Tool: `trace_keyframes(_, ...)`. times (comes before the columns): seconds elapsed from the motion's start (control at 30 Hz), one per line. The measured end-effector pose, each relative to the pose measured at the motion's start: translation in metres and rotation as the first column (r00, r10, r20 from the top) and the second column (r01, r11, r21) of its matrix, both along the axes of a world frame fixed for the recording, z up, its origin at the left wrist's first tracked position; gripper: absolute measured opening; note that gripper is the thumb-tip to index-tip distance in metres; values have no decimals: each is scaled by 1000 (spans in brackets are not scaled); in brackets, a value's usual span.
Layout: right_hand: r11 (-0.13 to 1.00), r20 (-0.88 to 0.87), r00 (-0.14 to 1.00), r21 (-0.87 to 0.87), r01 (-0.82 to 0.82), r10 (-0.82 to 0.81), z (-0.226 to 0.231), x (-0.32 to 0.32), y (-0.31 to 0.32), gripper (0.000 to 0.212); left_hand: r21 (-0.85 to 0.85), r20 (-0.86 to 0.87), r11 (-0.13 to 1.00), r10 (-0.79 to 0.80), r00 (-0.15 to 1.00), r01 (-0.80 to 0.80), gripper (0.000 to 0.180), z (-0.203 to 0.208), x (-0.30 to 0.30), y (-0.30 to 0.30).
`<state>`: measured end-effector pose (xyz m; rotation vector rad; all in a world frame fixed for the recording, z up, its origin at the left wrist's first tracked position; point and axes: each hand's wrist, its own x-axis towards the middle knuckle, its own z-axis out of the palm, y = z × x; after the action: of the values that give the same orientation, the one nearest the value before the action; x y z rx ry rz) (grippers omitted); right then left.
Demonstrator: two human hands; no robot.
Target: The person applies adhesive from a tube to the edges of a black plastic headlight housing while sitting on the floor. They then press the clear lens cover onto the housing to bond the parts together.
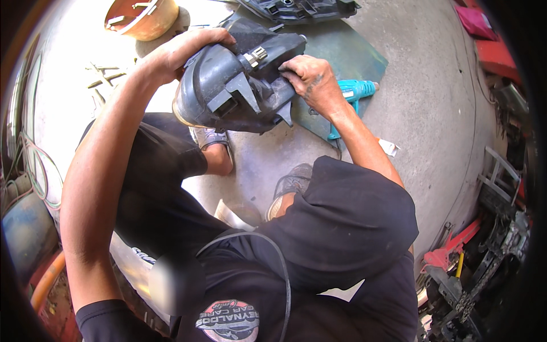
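A black plastic car headlight (236, 85) is held up above the floor between my knees, its back side with brackets and a light-grey connector (256, 56) facing me. A strip of yellowish lens edge shows at its lower left. My left hand (191, 48) is wrapped over the headlight's far left side, with some fingers hidden behind it. On the right edge of the housing, my right hand (310, 80) is closed, fingers curled and thumb pressed in. What its fingertips touch exactly is partly hidden.
A teal heat gun (356, 90) lies on a grey-green sheet (367, 57) beyond my right wrist. Another black housing (302, 8) sits at the far edge. An orange-brown bucket (162, 23) and several tools (105, 78) lie far left. Car parts (473, 285) and a red jack-like piece (453, 248) line the right.
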<state>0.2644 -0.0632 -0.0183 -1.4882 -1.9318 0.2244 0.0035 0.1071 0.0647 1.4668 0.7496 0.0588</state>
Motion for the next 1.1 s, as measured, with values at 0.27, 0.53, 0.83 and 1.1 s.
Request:
trace_keyframes(0.27, 998, 56, 997, 11, 58, -59, 4, 11, 1, 14, -20, -55, 998, 57, 997, -58, 50, 1, 1, -3)
trace_keyframes(0.53, 999, 112, 993, -19, 48, -46, 9, 10, 4, 14, -4, -70, 998, 56, 996, -57, 51, 5, 4, -6)
trace_keyframes(0.83, 998, 94, 995, -47, 34, -29, 10, 13, 4, 13, 43, -16, 999, -18, 1000, 19, 50, 0, 1, 0)
trace_keyframes(1.1, 998, 88, 996, -60, -9, 15, 3, 8, 4, 13, 3, -18, 1000, 23, 1000, -23, 47, 2, 2, -3)
